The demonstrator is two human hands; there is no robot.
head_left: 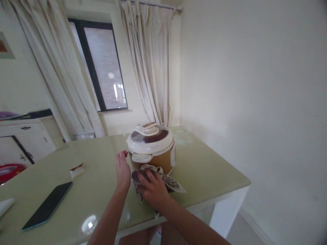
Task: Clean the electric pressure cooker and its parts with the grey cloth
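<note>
A white and golden-brown electric pressure cooker (153,144) stands on the green-topped table, its lid on. Pressed down in front of its base, my right hand (153,189) has its fingers bent over a crumpled, dark-patterned cloth (171,183). The cloth reaches the lower front of the cooker. My left hand (123,172) is raised close beside the cooker's left side, with its fingers pointing up and no object visible in it. Whether it touches the cooker I cannot tell.
On the left of the table (102,194) lie a dark tablet (48,206) and a small white packet (77,169). A bare wall (250,92) rises along the right. Behind are a curtained window (104,64) and a white cabinet (28,139).
</note>
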